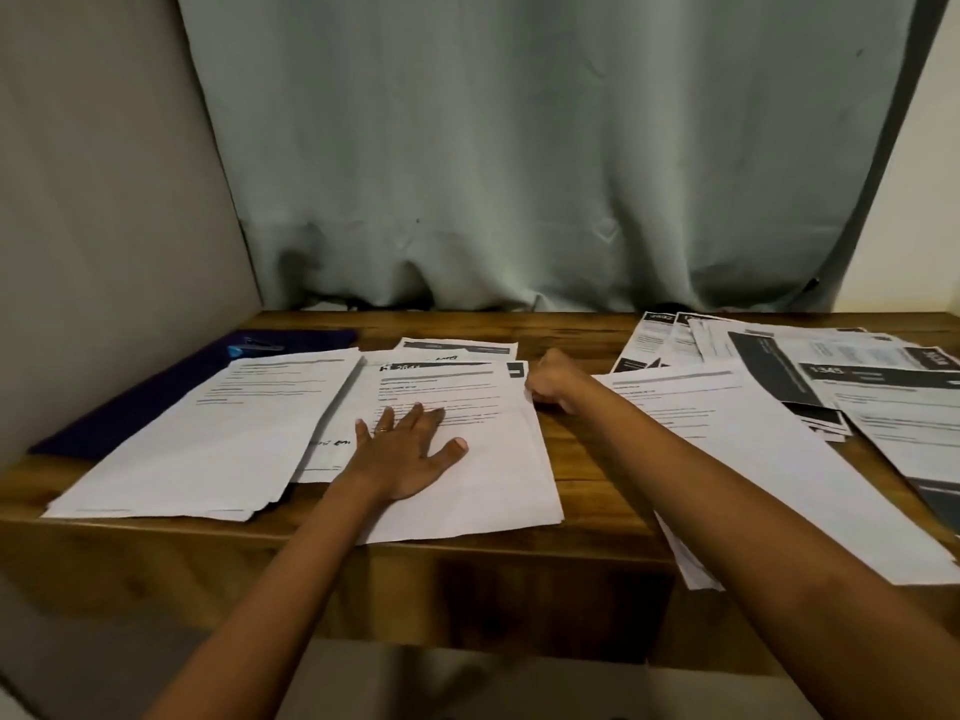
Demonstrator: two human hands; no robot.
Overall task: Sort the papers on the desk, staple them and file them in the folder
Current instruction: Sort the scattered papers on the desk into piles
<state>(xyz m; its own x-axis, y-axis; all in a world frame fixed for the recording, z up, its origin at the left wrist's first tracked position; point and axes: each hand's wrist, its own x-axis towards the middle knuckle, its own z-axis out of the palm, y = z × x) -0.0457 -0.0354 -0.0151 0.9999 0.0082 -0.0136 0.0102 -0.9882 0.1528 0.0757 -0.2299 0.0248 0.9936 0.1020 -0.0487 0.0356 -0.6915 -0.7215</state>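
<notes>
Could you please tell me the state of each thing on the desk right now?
Folder: flat, partly under papers.
Stapler: lying on the folder.
Left stack: flat, overlapping the folder.
Middle stack: pressed flat by left hand.
Right hand: curled at that stack's edge; hold unclear.
Right papers: spread loose, unsorted.

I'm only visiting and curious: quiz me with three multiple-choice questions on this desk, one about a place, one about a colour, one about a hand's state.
1. Where is the stapler? A on the folder B on the right-hand papers C on bare wood
2. The folder's colour? A red B purple C yellow
3. The left hand is: A flat on the middle stack B a raised fist C holding a pen
Answers: A, it lies on the folder's far end; B, its cover is dark purple; A, spread fingers press the paper.
</notes>
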